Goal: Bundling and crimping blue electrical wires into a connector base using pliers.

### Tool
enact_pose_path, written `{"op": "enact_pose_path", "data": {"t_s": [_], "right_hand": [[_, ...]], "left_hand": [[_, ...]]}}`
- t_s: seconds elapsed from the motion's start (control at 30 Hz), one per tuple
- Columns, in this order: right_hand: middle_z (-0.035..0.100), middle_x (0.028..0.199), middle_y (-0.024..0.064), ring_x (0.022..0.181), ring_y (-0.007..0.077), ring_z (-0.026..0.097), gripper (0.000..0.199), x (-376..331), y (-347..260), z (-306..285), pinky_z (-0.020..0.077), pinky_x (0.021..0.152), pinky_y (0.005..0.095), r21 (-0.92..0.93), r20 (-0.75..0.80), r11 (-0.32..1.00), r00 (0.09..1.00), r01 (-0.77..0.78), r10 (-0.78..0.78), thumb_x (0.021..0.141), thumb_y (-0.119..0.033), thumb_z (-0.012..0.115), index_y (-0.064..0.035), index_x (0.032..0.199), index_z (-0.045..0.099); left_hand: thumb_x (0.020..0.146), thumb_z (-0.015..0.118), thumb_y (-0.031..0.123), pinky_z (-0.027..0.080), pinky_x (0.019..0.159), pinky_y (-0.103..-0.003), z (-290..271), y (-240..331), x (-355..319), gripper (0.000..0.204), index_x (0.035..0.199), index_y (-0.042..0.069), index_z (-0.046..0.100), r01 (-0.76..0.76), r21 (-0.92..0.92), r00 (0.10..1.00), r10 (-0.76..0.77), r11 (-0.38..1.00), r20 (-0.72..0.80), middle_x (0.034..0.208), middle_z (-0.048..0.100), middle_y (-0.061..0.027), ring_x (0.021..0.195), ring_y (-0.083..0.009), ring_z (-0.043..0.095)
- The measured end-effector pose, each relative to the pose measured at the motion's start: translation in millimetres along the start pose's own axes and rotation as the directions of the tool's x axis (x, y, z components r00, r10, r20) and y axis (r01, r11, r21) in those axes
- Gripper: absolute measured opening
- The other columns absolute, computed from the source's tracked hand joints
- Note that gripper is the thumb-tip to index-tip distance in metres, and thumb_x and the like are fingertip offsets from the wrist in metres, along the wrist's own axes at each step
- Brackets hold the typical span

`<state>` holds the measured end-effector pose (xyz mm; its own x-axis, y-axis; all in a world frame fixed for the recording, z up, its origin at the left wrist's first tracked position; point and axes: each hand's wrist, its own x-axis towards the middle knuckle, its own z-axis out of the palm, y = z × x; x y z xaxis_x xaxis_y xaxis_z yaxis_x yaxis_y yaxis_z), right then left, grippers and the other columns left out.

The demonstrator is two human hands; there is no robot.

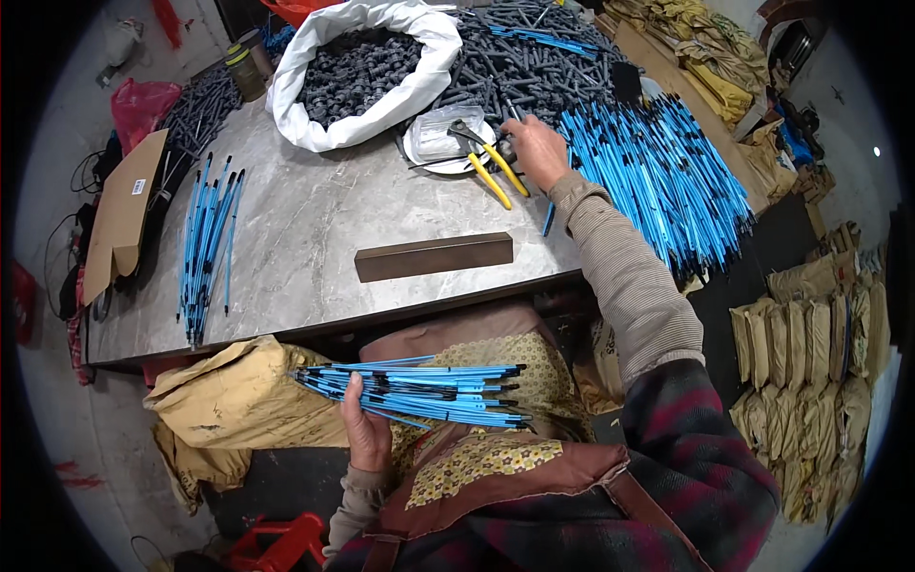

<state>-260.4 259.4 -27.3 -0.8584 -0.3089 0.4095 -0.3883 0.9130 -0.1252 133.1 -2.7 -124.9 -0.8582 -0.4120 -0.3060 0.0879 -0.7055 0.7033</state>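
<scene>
My left hand (365, 426) is wrapped round a bundle of thin blue rods (429, 389) with black ends. It holds them level above my lap, ends fanned to the right. My right hand (538, 151) reaches across the table to the edge of a heap of dark grey rod-like plastic parts (496, 81). Its fingers are bent together there; what they pinch is too small to make out. Close by on the left lie yellow-handled pliers (498, 172), partly on a white round dish (440, 143) with clear contents. To the right spreads a big pile of blue rods (658, 181).
A white sack (286, 86) full of dark grey parts stands at the back. A dark rectangular bar (434, 256) rests near the table's front edge. More blue rods (202, 238) lie at the left, beside a cardboard piece (124, 219). Stacked brown packages (810, 353) stand at right.
</scene>
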Motion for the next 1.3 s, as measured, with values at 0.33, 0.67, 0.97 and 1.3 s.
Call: {"op": "enact_pose_path", "data": {"t_s": [0.33, 0.67, 0.97, 1.3], "right_hand": [[0.061, 0.099, 0.0076, 0.091, 0.0253, 0.061, 0.017, 11, 6, 6, 0.0497, 0.077, 0.0368, -0.109, 0.035, 0.989, 0.994, 0.103, -0.099, 0.088, -0.010, 0.061, -0.0111, 0.103, 0.069], [0.070, 0.103, 0.0070, 0.082, 0.0242, 0.066, 0.021, -6, -8, 0, 0.0532, 0.077, 0.0326, 0.259, 0.001, 0.959, 0.993, 0.115, -0.120, 0.090, -0.012, 0.063, -0.0069, 0.108, 0.071], [0.070, 0.082, 0.0042, 0.058, 0.0096, 0.053, 0.019, -113, -55, -76, 0.0467, 0.056, 0.0224, 0.661, 0.115, 0.719, 0.918, 0.214, -0.379, 0.091, -0.011, 0.067, -0.0052, 0.109, 0.072], [0.062, 0.122, 0.0108, 0.098, 0.0183, 0.061, 0.047, -227, -58, -89, 0.0499, 0.087, 0.0290, 0.820, 0.268, 0.572, 0.872, 0.016, -0.409, 0.086, -0.011, 0.072, -0.0046, 0.131, 0.061]], "left_hand": [[0.098, 0.061, 0.031, 0.049, 0.083, -0.028, -5, -3, 3, 0.023, 0.107, 0.011, 0.059, 0.098, -0.034, 0.993, -0.100, 0.995, -0.061, 0.102, 0.065, 0.0009, 0.089, -0.0101, 0.061], [0.099, 0.059, 0.033, 0.047, 0.082, -0.027, 10, 3, -5, 0.024, 0.108, 0.011, 0.058, 0.106, 0.002, 0.991, -0.106, 0.994, -0.078, 0.100, 0.063, 0.0012, 0.088, -0.0100, 0.059], [0.100, 0.058, 0.034, 0.052, 0.081, -0.029, 17, 10, 9, 0.025, 0.112, 0.013, 0.062, 0.098, -0.183, 0.994, -0.104, 0.978, -0.026, 0.104, 0.068, -0.0003, 0.089, -0.0116, 0.064], [0.098, 0.059, 0.040, 0.054, 0.085, -0.033, 61, -5, 12, 0.033, 0.112, 0.010, 0.062, 0.419, -0.318, 0.906, -0.371, 0.850, 0.203, 0.109, 0.068, -0.0042, 0.096, -0.0163, 0.065]]}}
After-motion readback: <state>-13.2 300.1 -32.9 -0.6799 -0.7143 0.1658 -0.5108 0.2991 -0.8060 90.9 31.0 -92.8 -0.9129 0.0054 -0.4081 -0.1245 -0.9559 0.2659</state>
